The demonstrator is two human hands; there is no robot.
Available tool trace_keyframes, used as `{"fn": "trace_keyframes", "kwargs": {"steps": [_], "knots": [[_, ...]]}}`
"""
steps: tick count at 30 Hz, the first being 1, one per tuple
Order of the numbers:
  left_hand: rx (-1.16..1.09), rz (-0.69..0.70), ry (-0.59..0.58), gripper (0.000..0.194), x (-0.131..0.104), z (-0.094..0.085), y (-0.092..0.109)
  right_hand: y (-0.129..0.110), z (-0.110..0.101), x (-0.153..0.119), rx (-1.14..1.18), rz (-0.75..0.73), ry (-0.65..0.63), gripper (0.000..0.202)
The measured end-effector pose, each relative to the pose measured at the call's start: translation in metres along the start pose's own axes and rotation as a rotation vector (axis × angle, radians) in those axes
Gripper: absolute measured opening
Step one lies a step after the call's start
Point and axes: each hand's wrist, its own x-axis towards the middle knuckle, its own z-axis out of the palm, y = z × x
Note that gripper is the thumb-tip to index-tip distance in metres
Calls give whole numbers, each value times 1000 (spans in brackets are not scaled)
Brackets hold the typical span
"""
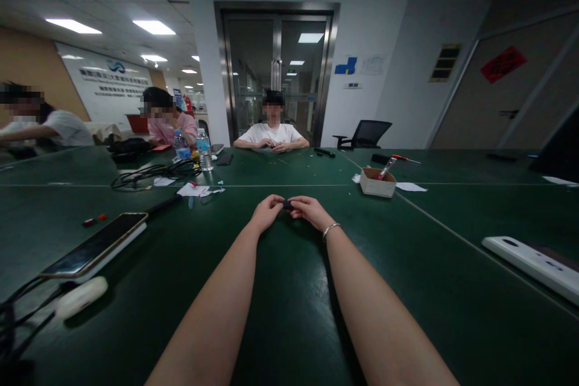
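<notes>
Green table (289,313), bare around both forearms
Left hand (266,213) and right hand (311,213) pinch one small black object (287,204) between their fingertips.

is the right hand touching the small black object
Touching. The head view shows the thumb and fingertips of the right hand closed on one end of the small black object, with no gap visible between them.

Two bare hands, left (266,213) and right (311,212), held a small black object (287,204) between their fingertips above a green table (289,289) (a silvery bracelet (331,230) circled the right wrist), while a person (272,129) sat opposite.
</notes>
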Motion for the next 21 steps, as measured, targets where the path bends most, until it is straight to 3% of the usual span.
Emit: {"fn": "trace_keyframes", "kwargs": {"steps": [14, 21], "knots": [[-20, -24, 8, 25, -6, -2, 11, 2, -2, 2, -11, 13, 0, 12], [14, -33, -19, 26, -1, 0, 4, 1, -2, 2, -20, 3, -14, 10]]}}
